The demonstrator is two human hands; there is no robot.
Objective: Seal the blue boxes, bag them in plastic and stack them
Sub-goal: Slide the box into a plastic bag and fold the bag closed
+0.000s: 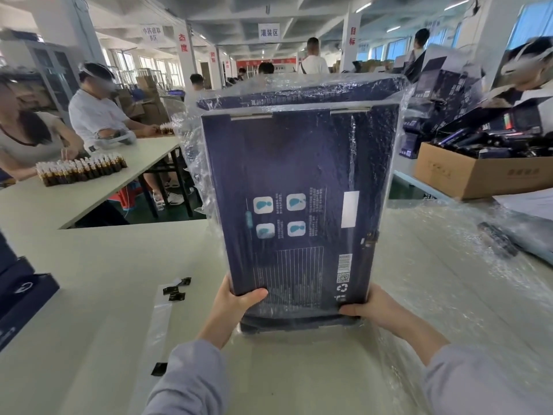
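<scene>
A large dark blue box stands tilted up over the white table, wrapped in a clear plastic bag that reaches past its top. Its printed back, with icons, a barcode and a QR code, faces me. My left hand grips the lower left corner, thumb on the face. My right hand grips the lower right corner. A second dark box lies flat under the near end.
Loose plastic film covers the table on the right. Black sticker tabs and a clear backing strip lie to the left. Blue boxes sit at the left edge, a brown carton of dark boxes at the right. People work at other tables behind.
</scene>
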